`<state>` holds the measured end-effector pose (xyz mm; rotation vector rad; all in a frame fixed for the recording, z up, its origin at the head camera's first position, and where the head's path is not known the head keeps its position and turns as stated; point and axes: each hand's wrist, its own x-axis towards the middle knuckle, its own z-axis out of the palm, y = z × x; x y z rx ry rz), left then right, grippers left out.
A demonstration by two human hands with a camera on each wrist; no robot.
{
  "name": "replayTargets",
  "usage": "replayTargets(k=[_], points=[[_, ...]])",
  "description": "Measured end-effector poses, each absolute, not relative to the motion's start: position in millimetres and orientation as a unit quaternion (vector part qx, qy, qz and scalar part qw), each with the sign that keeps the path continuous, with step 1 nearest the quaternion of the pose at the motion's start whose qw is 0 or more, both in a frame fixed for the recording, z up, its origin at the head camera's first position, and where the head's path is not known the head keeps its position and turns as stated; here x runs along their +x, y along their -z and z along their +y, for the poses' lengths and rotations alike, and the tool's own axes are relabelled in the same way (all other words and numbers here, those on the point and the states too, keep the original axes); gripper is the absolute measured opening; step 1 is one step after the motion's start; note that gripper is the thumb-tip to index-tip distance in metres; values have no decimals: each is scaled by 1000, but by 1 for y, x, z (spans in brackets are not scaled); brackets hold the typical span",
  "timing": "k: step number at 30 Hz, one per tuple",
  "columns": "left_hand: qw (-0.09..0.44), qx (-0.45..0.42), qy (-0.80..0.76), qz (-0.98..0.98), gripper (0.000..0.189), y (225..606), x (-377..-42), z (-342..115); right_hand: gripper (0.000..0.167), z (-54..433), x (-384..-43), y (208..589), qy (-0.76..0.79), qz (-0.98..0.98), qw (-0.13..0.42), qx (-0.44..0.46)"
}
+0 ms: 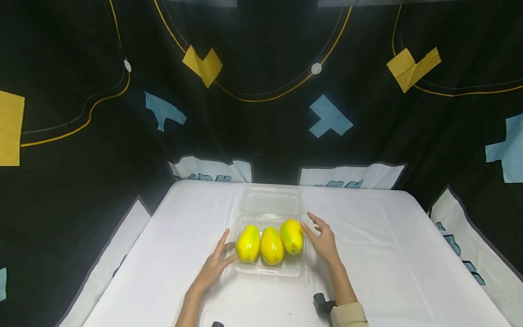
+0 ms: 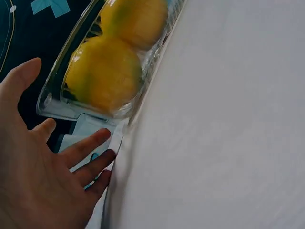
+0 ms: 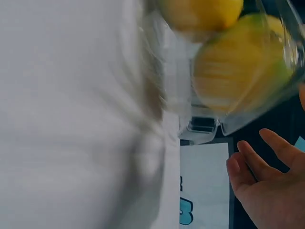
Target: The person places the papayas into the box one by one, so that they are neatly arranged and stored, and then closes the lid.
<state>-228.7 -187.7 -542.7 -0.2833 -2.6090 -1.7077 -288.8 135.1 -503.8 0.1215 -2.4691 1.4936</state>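
Note:
A clear plastic clamshell container (image 1: 269,271) stands on the white table with its lid (image 1: 270,203) folded back to the far side. Three shiny yellow mango-like fruits sit in its base in a row: a left one (image 1: 248,244), a middle one (image 1: 271,245) and a right one (image 1: 291,236), which lies slightly farther back. My left hand (image 1: 213,269) is at the container's left side, fingers spread and holding nothing. On the opposite side, my right hand (image 1: 325,243) has its fingers extended near the rim, its palm empty in the right wrist view.
White cloth covers the table (image 1: 367,254). A dark wrist-camera piece (image 1: 323,304) shows by the right forearm. Behind the table hangs a black curtain (image 1: 253,131) with yellow and blue patches.

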Motion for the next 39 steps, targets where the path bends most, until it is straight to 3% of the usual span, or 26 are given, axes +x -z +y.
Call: replayTargets(k=[8, 14, 18, 23, 29, 39], points=[[55, -38, 631, -773, 58, 505, -257, -194, 55, 153, -326, 497, -499, -848, 172, 54], [104, -24, 651, -751, 51, 462, -301, -200, 59, 153, -346, 456, -543, -827, 138, 48], [107, -20, 646, -756, 50, 443, -336, -200, 57, 154, -365, 444, -558, -821, 113, 49], [69, 5, 643, -762, 50, 442, -375, -195, 56, 158, -383, 446, -577, -813, 73, 39], [33, 43, 650, -758, 51, 466, -411, -192, 55, 157, -400, 467, -570, -821, 37, 19], [-61, 55, 540, -838, 50, 495, -423, -180, 48, 152, -407, 510, -571, -821, 21, 4]])
